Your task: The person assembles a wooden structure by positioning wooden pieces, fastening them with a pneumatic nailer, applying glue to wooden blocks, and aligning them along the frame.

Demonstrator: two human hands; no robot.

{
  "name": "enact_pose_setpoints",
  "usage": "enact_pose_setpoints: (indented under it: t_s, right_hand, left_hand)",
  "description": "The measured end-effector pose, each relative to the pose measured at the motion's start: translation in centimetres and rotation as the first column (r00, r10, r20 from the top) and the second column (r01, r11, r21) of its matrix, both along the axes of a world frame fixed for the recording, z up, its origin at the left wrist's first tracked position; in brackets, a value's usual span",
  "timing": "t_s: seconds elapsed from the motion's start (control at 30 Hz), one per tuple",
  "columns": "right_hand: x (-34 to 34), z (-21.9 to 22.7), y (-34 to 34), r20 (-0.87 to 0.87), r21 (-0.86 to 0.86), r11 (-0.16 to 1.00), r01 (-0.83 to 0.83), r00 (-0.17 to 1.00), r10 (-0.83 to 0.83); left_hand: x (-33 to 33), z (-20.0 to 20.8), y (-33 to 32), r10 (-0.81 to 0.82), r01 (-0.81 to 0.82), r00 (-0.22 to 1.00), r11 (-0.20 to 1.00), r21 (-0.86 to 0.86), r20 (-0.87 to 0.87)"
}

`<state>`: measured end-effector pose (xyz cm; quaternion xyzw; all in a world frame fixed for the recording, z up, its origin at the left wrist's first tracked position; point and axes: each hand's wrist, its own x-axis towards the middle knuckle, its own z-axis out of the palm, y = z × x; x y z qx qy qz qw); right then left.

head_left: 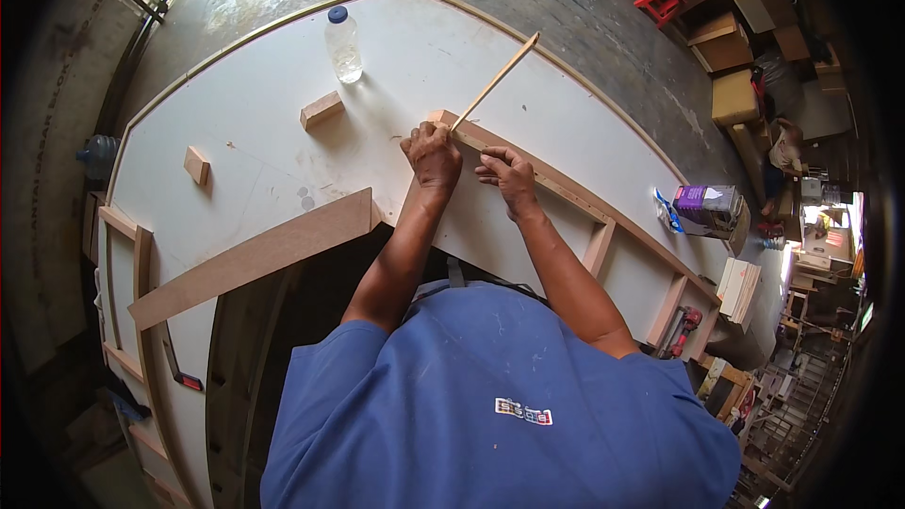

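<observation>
My left hand (436,155) is closed at the near-left end of a long wooden frame rail (566,190). A thin wooden stick (495,83) slants up and away from its fingers, which appear to grip the stick's lower end; the fingertips are partly hidden. Just right of it, my right hand (509,175) hovers by the rail, its fingers loosely bent and apart, with nothing visible in them. Both hands are above a large white panel (273,66) edged with thin wood strips.
A clear bottle with a blue cap (343,45) stands beyond two wood blocks (322,110). A brown board (255,250) spans the left opening. At right are a purple-labelled container (705,207) and a red power tool (683,332). A person (784,153) is in the far right background.
</observation>
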<state>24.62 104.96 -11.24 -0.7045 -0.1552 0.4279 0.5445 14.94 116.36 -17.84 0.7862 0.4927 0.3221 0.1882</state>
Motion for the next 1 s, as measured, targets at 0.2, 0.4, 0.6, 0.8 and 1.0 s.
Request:
enact_pose_setpoints:
  t_s: [0.2, 0.4, 0.6, 0.8, 1.0]
  right_hand:
    - [0.2, -0.4, -0.8, -0.045, 0.026, 0.999, 0.030, 0.999, -0.029]
    - [0.6, -0.7, -0.6, 0.014, 0.017, 1.000, 0.025, 1.000, -0.026]
    - [3.3, -0.6, 4.7, 0.203, 0.066, 0.998, 0.001, 0.979, -0.015]
    - [6.5, 1.4, 11.3, -0.195, -0.012, 0.986, -0.166, 0.968, 0.160]
    - [6.9, -2.9, 13.3, 0.036, -0.316, 0.938, 0.144, 0.990, -0.140]
  left_hand:
    - [0.1, 0.3, -0.2, -0.003, 0.003, 1.000, 1.000, -0.008, -0.007]
    - [-0.8, 0.0, 0.0, 0.006, -0.006, 1.000, 1.000, -0.006, -0.005]
    - [-1.0, -0.2, 0.0, -0.050, 0.050, 0.998, 0.999, -0.003, -0.024]
    - [-0.8, -1.3, 0.0, -0.042, 0.043, 0.997, 0.999, 0.015, -0.062]
    - [-0.5, -1.8, -0.2, -0.015, 0.017, 0.999, 0.999, 0.049, -0.048]
